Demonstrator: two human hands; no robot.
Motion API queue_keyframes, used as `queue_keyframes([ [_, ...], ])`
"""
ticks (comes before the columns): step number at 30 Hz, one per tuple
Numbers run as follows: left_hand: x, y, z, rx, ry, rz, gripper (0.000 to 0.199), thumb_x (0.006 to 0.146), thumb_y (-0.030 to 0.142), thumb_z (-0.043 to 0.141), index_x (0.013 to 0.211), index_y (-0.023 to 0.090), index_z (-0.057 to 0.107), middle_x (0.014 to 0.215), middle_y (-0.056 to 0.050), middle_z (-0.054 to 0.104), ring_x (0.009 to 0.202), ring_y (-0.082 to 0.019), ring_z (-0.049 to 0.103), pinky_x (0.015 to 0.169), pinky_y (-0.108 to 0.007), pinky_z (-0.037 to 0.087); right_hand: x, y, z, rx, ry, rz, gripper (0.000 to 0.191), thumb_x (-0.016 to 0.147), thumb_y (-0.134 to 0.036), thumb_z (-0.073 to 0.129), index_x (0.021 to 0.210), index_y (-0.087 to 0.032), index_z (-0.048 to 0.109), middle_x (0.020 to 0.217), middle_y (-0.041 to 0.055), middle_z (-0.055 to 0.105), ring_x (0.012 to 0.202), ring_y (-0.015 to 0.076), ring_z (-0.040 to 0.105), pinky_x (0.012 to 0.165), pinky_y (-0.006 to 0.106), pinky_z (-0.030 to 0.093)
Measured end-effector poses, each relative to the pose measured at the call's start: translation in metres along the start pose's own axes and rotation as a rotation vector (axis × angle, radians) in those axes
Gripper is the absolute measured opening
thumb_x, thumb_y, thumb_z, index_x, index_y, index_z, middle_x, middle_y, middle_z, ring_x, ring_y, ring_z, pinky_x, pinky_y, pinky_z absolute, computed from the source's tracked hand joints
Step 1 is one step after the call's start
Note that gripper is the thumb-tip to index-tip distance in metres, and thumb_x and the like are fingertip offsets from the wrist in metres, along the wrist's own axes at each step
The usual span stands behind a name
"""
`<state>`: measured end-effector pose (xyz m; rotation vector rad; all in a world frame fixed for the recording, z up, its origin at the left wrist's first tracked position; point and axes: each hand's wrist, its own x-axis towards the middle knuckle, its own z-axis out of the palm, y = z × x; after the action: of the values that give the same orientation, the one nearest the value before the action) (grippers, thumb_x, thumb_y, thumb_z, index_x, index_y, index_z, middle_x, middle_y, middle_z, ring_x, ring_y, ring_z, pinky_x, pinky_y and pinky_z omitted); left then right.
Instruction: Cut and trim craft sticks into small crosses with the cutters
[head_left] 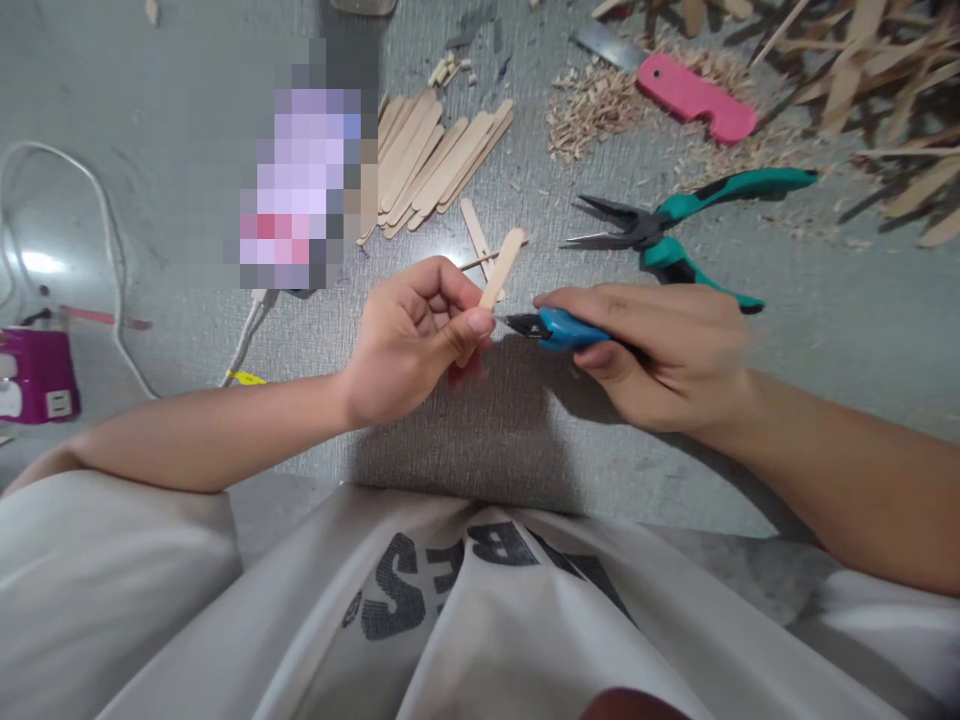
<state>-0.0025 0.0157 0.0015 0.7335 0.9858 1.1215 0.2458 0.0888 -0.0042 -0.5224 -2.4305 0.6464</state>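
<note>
My left hand [416, 345] is closed and pinches a wooden craft stick [505, 264] between thumb and fingers. The stick's rounded end points up and away from me, and its lower end is hidden by the thumb. Wrapped in my right hand [664, 355] is a pair of blue-handled nippers [571, 328]. Their dark, narrow jaws point left, close to my left thumb tip; I cannot tell whether they touch the stick. Just beyond the left fingers lie another craft stick [474, 228] and a thin dark strip.
Green-and-black long-nose pliers [652, 230] lie beyond my right hand. Farther back are a pink-handled folding blade [697, 97], wood shavings [592, 110] and piled sticks [847, 70]. Flat craft sticks [412, 150] sit beside a blurred phone [307, 170] with a white cable [112, 250]. A purple box [45, 372] stands left.
</note>
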Motion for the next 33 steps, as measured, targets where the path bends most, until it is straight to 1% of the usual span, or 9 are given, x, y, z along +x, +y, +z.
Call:
queue_keyframes([
  [2,0.0,0.0,0.001,0.0,0.019,-0.013,0.059,0.081,0.059,0.104,0.088,0.022,0.058,0.068,0.007,0.071,0.048,-0.009,0.068,0.039,-0.018,0.047,-0.002,0.002,0.002,-0.048,0.024,-0.006,0.038,0.123,-0.047,0.048,0.141,-0.025,0.074,0.088,0.0025,0.078,0.071,0.0184,0.075,0.063,0.031,0.056],
  [5,0.0,-0.001,0.001,-0.018,0.027,0.004,0.059,0.08,0.058,0.105,0.088,0.022,0.058,0.068,0.007,0.072,0.048,-0.01,0.069,0.038,-0.017,0.047,-0.004,0.004,0.005,-0.092,0.071,-0.008,0.038,0.122,-0.047,0.052,0.139,-0.023,0.075,0.082,0.0009,0.075,0.066,0.0182,0.072,0.059,0.032,0.052],
  [9,0.001,-0.001,0.001,-0.021,0.034,-0.007,0.062,0.08,0.058,0.105,0.088,0.023,0.055,0.068,0.008,0.071,0.049,-0.01,0.07,0.039,-0.017,0.048,-0.004,0.003,0.008,-0.111,0.117,0.049,0.034,0.12,-0.046,0.057,0.138,-0.025,0.077,0.082,0.0017,0.075,0.065,0.0186,0.069,0.058,0.033,0.049],
  [12,0.002,0.001,0.001,-0.021,0.027,-0.021,0.062,0.082,0.06,0.103,0.09,0.023,0.054,0.069,0.008,0.072,0.05,-0.009,0.071,0.041,-0.017,0.049,-0.004,0.001,0.007,-0.133,0.126,0.085,0.035,0.12,-0.045,0.054,0.14,-0.026,0.076,0.085,0.0039,0.076,0.069,0.0205,0.071,0.061,0.035,0.051],
  [15,0.002,0.002,0.001,-0.043,0.015,-0.018,0.061,0.083,0.059,0.103,0.09,0.023,0.054,0.069,0.008,0.072,0.051,-0.009,0.071,0.041,-0.017,0.051,-0.005,0.0,0.005,-0.151,0.104,0.108,0.037,0.121,-0.046,0.05,0.142,-0.027,0.075,0.089,0.0059,0.079,0.072,0.022,0.073,0.063,0.036,0.052],
  [21,0.004,-0.002,-0.003,-0.091,-0.042,-0.004,0.056,0.084,0.051,0.104,0.09,0.022,0.056,0.07,0.008,0.074,0.051,-0.01,0.072,0.042,-0.017,0.053,-0.006,0.005,0.004,-0.158,0.077,0.024,0.04,0.121,-0.049,0.054,0.142,-0.023,0.076,0.09,0.0038,0.08,0.07,0.0199,0.073,0.062,0.034,0.052],
  [27,0.005,-0.006,-0.005,-0.092,-0.066,0.049,0.051,0.087,0.049,0.102,0.091,0.022,0.06,0.071,0.008,0.075,0.049,-0.008,0.069,0.041,-0.017,0.05,-0.005,0.005,0.003,-0.14,0.066,0.031,0.04,0.121,-0.049,0.052,0.144,-0.025,0.076,0.088,0.0038,0.078,0.071,0.0204,0.072,0.062,0.034,0.052],
  [31,0.006,-0.008,-0.006,-0.072,-0.059,0.071,0.05,0.086,0.051,0.103,0.091,0.022,0.062,0.07,0.008,0.074,0.049,-0.008,0.067,0.041,-0.017,0.047,-0.004,0.006,0.002,-0.146,0.071,-0.032,0.038,0.121,-0.046,0.054,0.145,-0.024,0.074,0.086,0.0017,0.076,0.068,0.0184,0.07,0.059,0.032,0.051],
  [33,0.006,-0.009,-0.006,-0.054,-0.053,0.078,0.05,0.086,0.052,0.103,0.091,0.022,0.063,0.071,0.007,0.074,0.049,-0.008,0.066,0.041,-0.017,0.047,-0.004,0.007,0.002,-0.152,0.065,-0.033,0.039,0.121,-0.047,0.053,0.146,-0.024,0.073,0.086,0.0016,0.076,0.068,0.018,0.07,0.06,0.032,0.051],
])
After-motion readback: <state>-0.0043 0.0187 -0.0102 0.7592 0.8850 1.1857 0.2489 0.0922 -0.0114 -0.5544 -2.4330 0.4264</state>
